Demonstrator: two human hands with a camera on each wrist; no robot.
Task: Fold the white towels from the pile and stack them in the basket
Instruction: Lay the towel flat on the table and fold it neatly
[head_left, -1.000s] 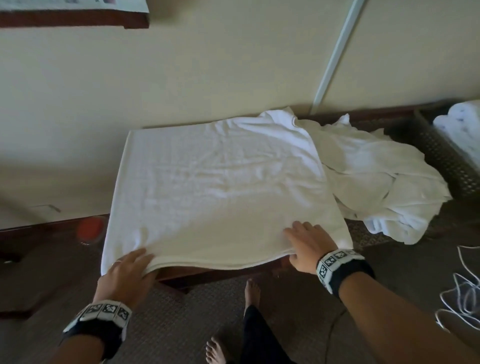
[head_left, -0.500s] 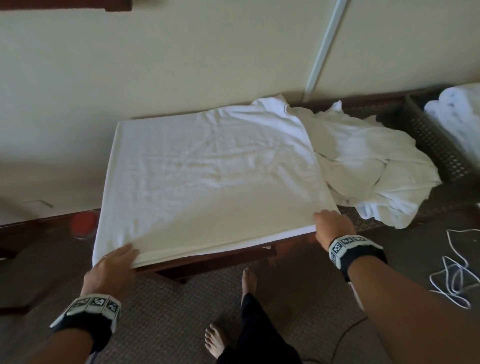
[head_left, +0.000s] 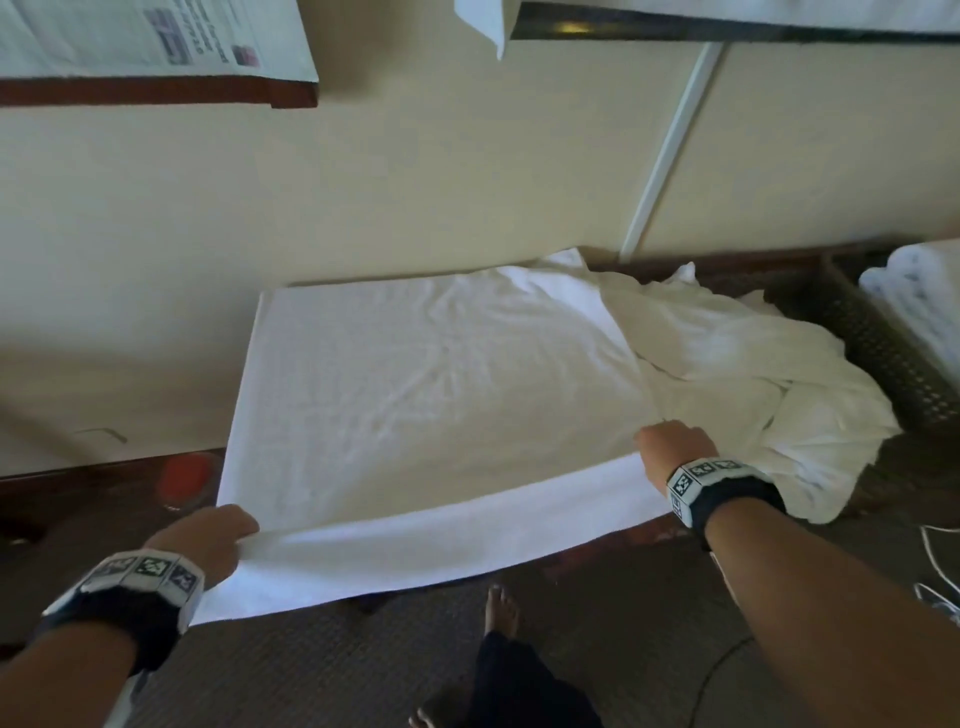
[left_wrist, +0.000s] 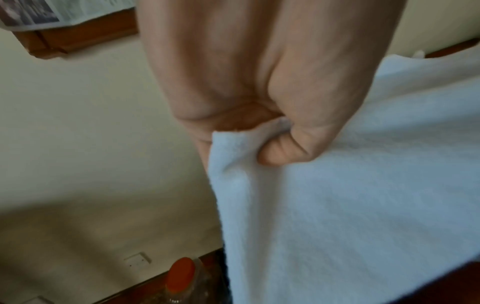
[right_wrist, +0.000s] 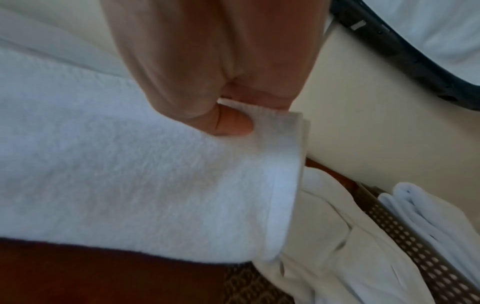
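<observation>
At lower left, a near corner of the spread towel (head_left: 426, 395) is pinched by the left hand (head_left: 208, 535). At centre it lies flat, its fold judged unfinished. Its other near corner is gripped by the right hand (head_left: 675, 447). An unfolded pile (head_left: 753, 395) remains beside the basket (head_left: 883, 358) (folded towels already inside) at far right.

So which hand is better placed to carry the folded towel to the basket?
Right. The right hand pinches the towel on the side nearest the basket; the left hand holds the far corner.
</observation>
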